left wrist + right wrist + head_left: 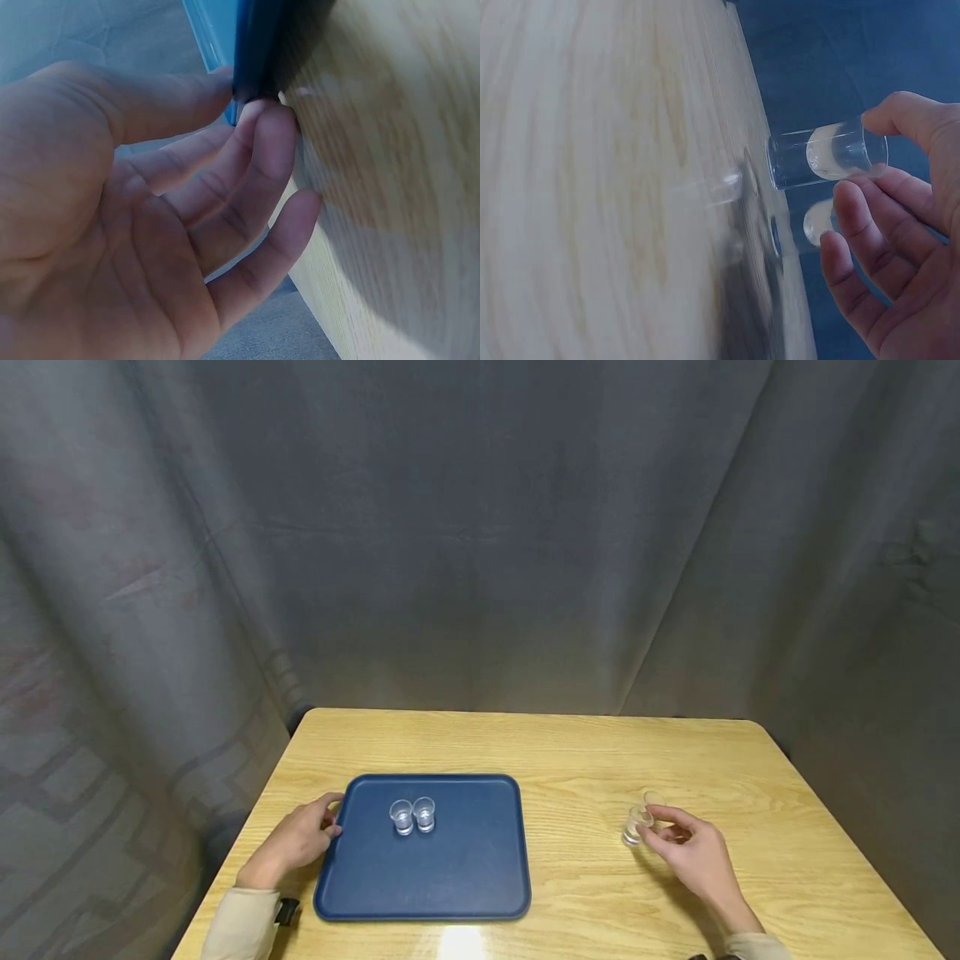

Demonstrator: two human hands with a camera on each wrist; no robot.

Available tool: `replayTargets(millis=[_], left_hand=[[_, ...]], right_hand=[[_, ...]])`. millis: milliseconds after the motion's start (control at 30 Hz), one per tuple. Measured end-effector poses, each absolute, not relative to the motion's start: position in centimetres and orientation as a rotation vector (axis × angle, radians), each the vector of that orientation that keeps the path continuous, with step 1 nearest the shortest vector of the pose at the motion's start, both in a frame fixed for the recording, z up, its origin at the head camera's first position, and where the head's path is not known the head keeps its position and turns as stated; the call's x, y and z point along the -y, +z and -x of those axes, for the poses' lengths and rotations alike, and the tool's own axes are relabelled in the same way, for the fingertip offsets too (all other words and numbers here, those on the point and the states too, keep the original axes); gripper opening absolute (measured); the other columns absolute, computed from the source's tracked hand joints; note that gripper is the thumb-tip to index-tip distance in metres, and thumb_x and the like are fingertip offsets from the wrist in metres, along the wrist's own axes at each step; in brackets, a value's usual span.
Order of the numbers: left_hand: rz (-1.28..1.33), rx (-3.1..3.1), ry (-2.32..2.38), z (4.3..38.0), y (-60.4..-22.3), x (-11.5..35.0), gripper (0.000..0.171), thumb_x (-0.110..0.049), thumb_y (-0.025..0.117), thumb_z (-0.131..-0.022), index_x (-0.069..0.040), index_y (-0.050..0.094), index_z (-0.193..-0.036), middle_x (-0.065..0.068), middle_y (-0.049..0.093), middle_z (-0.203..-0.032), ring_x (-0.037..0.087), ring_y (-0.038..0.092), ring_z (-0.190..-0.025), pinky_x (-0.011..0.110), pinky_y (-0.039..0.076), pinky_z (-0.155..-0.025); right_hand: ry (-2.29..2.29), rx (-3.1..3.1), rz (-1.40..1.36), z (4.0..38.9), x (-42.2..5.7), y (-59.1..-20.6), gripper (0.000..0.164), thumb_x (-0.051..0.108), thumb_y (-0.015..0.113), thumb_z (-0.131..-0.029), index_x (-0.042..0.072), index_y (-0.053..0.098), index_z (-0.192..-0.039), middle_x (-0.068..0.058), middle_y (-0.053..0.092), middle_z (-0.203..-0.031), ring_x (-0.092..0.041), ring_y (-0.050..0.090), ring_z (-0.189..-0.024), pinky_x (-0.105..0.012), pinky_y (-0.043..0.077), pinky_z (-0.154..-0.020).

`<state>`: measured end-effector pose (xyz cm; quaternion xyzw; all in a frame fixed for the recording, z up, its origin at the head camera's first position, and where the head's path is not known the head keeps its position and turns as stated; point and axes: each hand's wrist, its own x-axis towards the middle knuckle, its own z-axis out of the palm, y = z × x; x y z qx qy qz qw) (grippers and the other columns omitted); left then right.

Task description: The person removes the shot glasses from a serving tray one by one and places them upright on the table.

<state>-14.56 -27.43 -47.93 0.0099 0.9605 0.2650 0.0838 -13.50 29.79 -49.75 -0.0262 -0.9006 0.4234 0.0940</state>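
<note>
Pinching glass (826, 154) w/ R hand (699, 857), L hand (296, 837) curled @ tray (465, 878)

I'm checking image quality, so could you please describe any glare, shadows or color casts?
Head view: white glare on the table in front of the tray; left wrist view: bluish cast, shadow on the table beside the tray; right wrist view: bluish cast, shadow on the table near the glasses.

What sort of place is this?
Possibly a curtained-off recording or demonstration corner, though I can't be certain: a dark grey curtain hangs behind a wooden table, where a blue tray bears two small glasses.
</note>
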Motion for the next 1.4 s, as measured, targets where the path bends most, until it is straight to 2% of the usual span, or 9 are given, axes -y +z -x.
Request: replayTargets(millis=[100,467,833,1100,1333,1400], left_hand=[[-0.033,-2.871,0.781,14.6,-47.9,27.4,0.051,-0.001,0.068,-0.099,0.008,0.053,-0.147,0.014,0.072,-0.105,0.023,0.067,-0.092,0.050,0.058,-0.087],[-0.041,-2.874,0.770,14.6,-47.8,27.4,0.052,0.000,0.068,-0.098,0.009,0.053,-0.147,0.016,0.074,-0.107,0.025,0.069,-0.094,0.052,0.058,-0.088],[-0.046,-2.863,0.776,14.6,-47.8,27.4,0.052,-0.001,0.067,-0.099,0.009,0.053,-0.148,0.018,0.075,-0.110,0.027,0.071,-0.098,0.053,0.058,-0.090],[-0.059,-2.864,0.776,14.6,-47.8,27.6,0.052,-0.001,0.068,-0.099,0.009,0.053,-0.148,0.019,0.075,-0.110,0.030,0.072,-0.099,0.055,0.058,-0.091],[-0.051,-2.865,0.793,14.6,-47.8,27.6,0.052,-0.002,0.068,-0.098,0.008,0.054,-0.147,0.014,0.074,-0.106,0.025,0.069,-0.094,0.051,0.057,-0.087],[-0.049,-2.865,0.794,14.7,-47.9,27.6,0.052,-0.002,0.068,-0.098,0.008,0.053,-0.147,0.014,0.074,-0.106,0.024,0.069,-0.094,0.051,0.057,-0.087]], right_hand=[[1.230,2.691,0.114,13.4,-30.4,-49.9,0.038,0.026,0.086,-0.092,0.008,0.078,-0.124,-0.005,0.080,-0.092,0.002,0.065,-0.074,-0.024,0.052,-0.060],[1.216,2.689,0.205,13.6,-32.3,-50.1,0.044,0.031,0.085,-0.092,0.005,0.077,-0.126,-0.007,0.082,-0.094,0.007,0.066,-0.075,-0.023,0.052,-0.059],[1.237,2.700,0.211,13.9,-32.4,-50.3,0.047,0.033,0.083,-0.094,0.006,0.073,-0.131,-0.018,0.077,-0.121,0.007,0.064,-0.079,-0.025,0.053,-0.060],[1.233,2.702,0.200,13.8,-32.4,-50.3,0.047,0.032,0.082,-0.095,0.007,0.071,-0.133,-0.022,0.073,-0.128,0.007,0.063,-0.080,-0.026,0.053,-0.059],[1.194,2.668,0.201,13.8,-32.4,-50.1,0.040,0.033,0.083,-0.094,0.010,0.075,-0.126,-0.008,0.078,-0.108,0.006,0.064,-0.078,-0.026,0.051,-0.057],[1.182,2.652,0.193,13.8,-32.4,-50.0,0.037,0.032,0.083,-0.094,0.010,0.076,-0.125,-0.007,0.078,-0.108,0.007,0.064,-0.078,-0.025,0.052,-0.058]])
